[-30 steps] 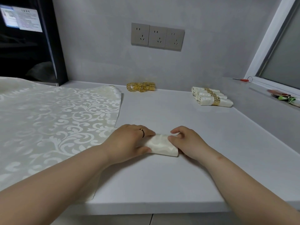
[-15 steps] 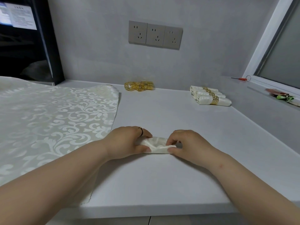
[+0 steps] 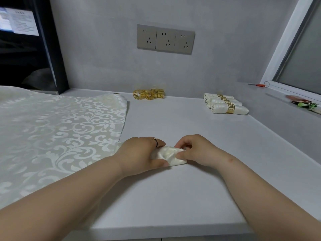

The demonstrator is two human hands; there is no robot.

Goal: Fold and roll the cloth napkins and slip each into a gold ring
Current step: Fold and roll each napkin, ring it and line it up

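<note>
2 bare hands meet on the white counter [image 3: 173, 197] near its front edge. Between them lies the cream napkin [image 3: 169, 155], folded small and partly rolled, resting on the counter. From my remote seat I see the left hand [image 3: 142, 153] curled over the napkin's left end, thumb along the near side, with a thin finger ring [image 3: 155, 141] on it. The right hand [image 3: 196, 150] pinches the right end, thumb below and bent fingers above, clamped on the cloth.

Just left of the left hand, a large cream damask cloth [image 3: 60, 136] with a white scroll pattern lies spread flat, running off the left edge of view. Farther back, near the wall, a small heap of loose gold rings [image 3: 149, 94] sits on the counter. Right of those and well apart, finished napkin rolls [image 3: 225, 103] lie side by side, each in a gold band; I cannot count them surely. On the wall above are 3 sockets [image 3: 165, 39]. A red-handled screwdriver [image 3: 257, 84] lies on the window ledge at far right, and a black appliance [image 3: 26, 49] stands at far left.
</note>
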